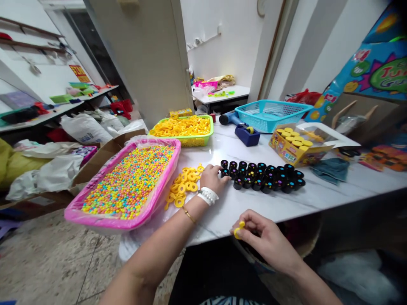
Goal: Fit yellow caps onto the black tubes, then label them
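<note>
My left hand (213,180) reaches over the white table to the left end of several rows of black cups (268,186) with coloured beads in them. Its fingers curl around a cup (224,172) at that end. Near the front edge, my right hand (265,237) pinches a small yellow plastic piece (238,231) between thumb and fingers. Loose yellow pieces (179,188) lie in a pile left of my left wrist. Further left is a pink tray (173,169) full of coloured beads.
Behind the pile stands a green basket (190,141) of yellow pieces. A blue tape dispenser (247,135), a light-blue basket (273,120) and an open box (282,148) of yellow-topped cups stand behind the black cups. A teal cloth (330,169) lies at the right.
</note>
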The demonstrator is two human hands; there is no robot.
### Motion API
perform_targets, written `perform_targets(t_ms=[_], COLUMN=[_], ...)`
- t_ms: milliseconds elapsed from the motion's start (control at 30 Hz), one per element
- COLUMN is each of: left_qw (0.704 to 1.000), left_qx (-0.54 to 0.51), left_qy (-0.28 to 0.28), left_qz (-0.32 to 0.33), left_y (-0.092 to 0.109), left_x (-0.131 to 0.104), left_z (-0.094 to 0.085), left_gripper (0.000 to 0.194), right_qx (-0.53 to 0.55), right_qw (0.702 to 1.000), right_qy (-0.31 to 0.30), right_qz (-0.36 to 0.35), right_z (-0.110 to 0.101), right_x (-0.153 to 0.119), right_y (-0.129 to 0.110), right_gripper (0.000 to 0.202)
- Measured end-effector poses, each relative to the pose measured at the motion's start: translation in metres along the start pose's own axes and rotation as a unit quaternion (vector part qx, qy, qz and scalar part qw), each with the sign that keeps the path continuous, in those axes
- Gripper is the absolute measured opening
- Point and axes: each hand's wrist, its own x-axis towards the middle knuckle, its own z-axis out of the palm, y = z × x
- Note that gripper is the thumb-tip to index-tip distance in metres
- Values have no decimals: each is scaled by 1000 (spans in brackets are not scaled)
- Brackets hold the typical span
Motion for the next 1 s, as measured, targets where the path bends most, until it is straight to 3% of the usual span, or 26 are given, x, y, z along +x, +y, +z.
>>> perform_targets(t_ms=[100,200,300,367,500,633,1000], left_qw=[999,997,996,996,997,997,997], left_qx=[-13,-35,-60,-68,-61,-46,-32], left_qy=[-22,-52,-57,-47,-34,-35,-26], left_qz=[20,53,32,22,31,46,72], left_y=[-3,-10,-15,-18,-24,-26,-25], left_x=[-31,-83,-126,-139,-143,-143,-144], left_z=[-16,-37,-50,-51,-42,-38,-38], left_gripper=[27,23,24,26,21,20,25], right_qx=[-9,73,159,177,134,60,18], right_qw=[999,993,980,976,980,991,994], right_qy=[43,82,57,24,-21,8,48], right_qz=[-24,44,104,121,143,122,99], right_z=[-4,-9,-8,-3,14,25,27], right_x=[-8,-6,5,14,32,50,47], right_y=[-6,-1,6,5,-12,-24,-12], right_gripper=[23,26,31,32,34,42,28])
